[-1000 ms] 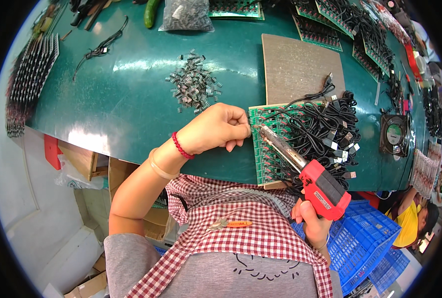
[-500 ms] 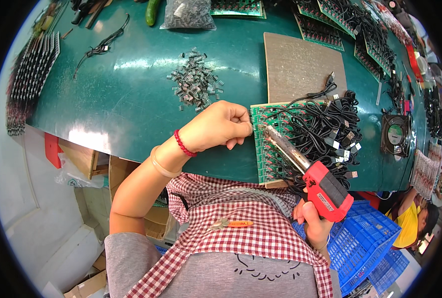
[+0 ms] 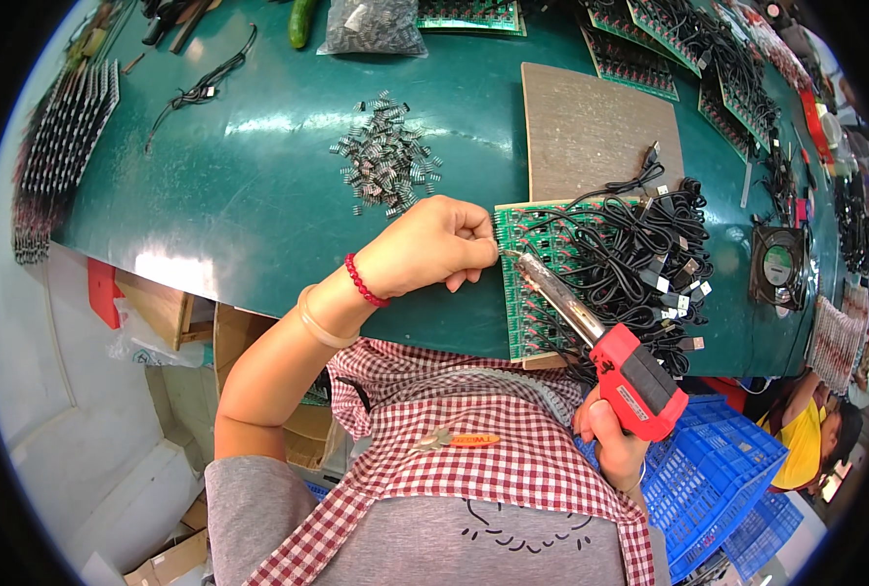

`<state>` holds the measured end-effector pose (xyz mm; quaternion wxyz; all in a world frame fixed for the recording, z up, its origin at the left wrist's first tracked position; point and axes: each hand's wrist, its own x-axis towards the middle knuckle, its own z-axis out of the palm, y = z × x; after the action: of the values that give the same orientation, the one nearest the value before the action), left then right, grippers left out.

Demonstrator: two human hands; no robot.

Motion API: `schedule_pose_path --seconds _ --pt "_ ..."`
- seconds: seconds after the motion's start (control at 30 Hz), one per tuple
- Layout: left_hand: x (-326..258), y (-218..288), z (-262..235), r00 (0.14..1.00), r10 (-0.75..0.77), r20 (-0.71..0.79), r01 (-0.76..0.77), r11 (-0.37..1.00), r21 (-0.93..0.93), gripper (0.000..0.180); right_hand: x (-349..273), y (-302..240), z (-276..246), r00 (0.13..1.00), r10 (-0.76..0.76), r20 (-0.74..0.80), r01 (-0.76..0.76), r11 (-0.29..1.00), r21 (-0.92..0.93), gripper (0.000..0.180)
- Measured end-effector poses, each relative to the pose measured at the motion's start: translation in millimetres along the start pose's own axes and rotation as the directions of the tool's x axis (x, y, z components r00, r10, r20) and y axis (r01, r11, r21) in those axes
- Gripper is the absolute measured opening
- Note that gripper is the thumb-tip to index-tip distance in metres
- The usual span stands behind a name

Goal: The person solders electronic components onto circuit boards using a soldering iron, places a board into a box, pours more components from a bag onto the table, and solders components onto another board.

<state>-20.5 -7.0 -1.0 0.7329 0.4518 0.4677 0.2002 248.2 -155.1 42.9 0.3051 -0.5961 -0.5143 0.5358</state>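
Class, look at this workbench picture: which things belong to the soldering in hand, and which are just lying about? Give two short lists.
In use:
left hand
right hand
red soldering gun
green circuit board
black cables

Lying about:
pile of small parts
brown board
small fan
blue crate
bag of parts

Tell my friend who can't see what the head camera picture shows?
A right hand holds a red soldering gun, its tip at a green circuit board, while the left hand pinches beside it on a green table.
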Motion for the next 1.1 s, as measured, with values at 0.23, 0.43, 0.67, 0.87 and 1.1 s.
schedule_pose_path --seconds 0.23,0.43,0.67,0.87,1.1 --pt "0.4 -1.3 1.1 1.000 -0.002 -0.021 0.002 1.000 0.027 0.016 -2.0 -13.5 3.2 0.993 0.098 -0.064 -0.086 0.981 0.176 0.030" --pt "-6.6 5.8 -1.9 0.999 0.026 -0.027 -0.022 0.992 0.125 0.015 -2.5 -15.9 2.9 0.995 0.074 -0.062 -0.061 0.980 0.188 0.035" --pt "1.6 1.3 -9.8 0.799 0.516 -0.308 0.154 0.320 0.935 0.018 2.5 -17.4 6.6 0.995 -0.007 -0.097 0.036 0.954 0.297 0.034" --pt "-1.4 -1.6 -10.0 0.779 0.529 -0.336 0.214 0.278 0.936 0.011 0.5 -20.8 3.5 0.992 -0.081 -0.097 0.108 0.941 0.320 0.035" --pt "-57.5 21.7 51.4 0.878 0.478 -0.011 -0.452 0.839 0.304 0.007 16.0 -42.1 19.9 0.998 -0.054 -0.031 0.062 0.919 0.388 0.043"
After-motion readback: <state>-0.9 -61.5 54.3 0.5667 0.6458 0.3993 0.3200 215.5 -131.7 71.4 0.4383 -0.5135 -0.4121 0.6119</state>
